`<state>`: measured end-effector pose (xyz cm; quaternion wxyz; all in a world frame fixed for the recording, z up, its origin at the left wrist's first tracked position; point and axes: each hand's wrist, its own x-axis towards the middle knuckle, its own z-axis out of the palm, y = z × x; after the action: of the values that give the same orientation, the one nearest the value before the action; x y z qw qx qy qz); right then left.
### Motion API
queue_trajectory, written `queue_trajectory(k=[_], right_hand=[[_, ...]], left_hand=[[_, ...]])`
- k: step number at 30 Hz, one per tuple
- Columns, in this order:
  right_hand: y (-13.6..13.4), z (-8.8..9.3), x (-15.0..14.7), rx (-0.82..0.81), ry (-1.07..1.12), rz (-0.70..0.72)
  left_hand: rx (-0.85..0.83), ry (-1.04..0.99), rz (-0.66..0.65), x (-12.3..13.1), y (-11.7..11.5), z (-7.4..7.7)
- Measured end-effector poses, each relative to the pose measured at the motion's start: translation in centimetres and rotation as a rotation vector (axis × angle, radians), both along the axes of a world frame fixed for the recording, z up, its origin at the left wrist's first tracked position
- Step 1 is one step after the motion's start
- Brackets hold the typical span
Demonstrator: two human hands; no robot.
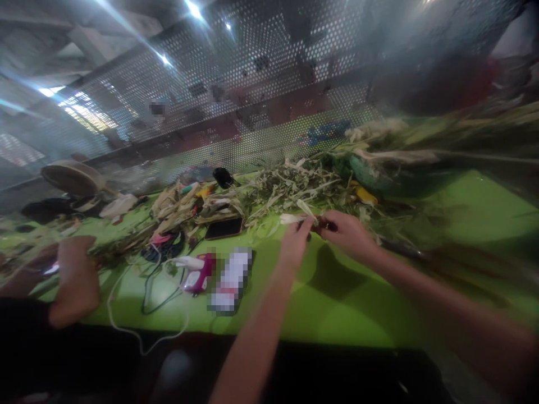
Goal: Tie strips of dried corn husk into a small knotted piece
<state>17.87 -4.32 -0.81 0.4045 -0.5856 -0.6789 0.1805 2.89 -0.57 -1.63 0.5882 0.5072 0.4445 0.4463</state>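
Note:
My left hand [297, 238] and my right hand [347, 233] meet over the green table, fingers closed. Between them is a small bunch of pale dried plant strips [290, 219], possibly husk, with its ends poking up past the left fingers. The right fingers pinch at its other end, where a small dark part is too blurred to name. Just beyond my hands lies a heap of dried greenish leaves [295, 185]. Near the right hand rests a yellow-handled object [364, 194], partly among the leaves.
Left of my arms lie a lit phone [232, 280], a dark phone [223, 228] and a pink device [201, 275] with a white cable [112, 303]. A co-worker's arm [78, 275] is at far left. A perforated metal screen [252, 84] stands behind; a green basin [374, 173] sits right.

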Motion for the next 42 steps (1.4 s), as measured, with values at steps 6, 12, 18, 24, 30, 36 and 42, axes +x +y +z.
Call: queue_trajectory(k=[6,12,18,24,30,36,42], right_hand=[[-0.2,0.4,0.0,0.026,-0.079,0.028],[0.0,0.9,0.5,-0.009,-0.1,0.048],[0.3,1.1,1.2,-0.003,-0.064,0.058],[0.5,0.9,1.0,-0.184,0.499,0.092],[0.9,0.1,0.4,-0.199,0.667,0.181],[0.9,0.3,0.8,-0.119,0.589,0.112],[0.9,0.3,0.8,-0.06,0.519,0.098]], left_hand=[[-0.048,-0.138,-0.042,0.0,0.5,-0.2],[-0.151,-0.265,-0.002,0.0,0.8,0.3],[-0.117,-0.239,-0.022,-0.7,1.2,0.5],[0.059,-0.059,-0.104,-0.9,1.1,0.4],[0.013,-0.05,-0.102,-0.6,0.5,0.3],[-0.028,0.014,-0.211,-0.8,0.5,1.0],[-0.016,-0.001,-0.182,-1.0,0.8,0.9]])
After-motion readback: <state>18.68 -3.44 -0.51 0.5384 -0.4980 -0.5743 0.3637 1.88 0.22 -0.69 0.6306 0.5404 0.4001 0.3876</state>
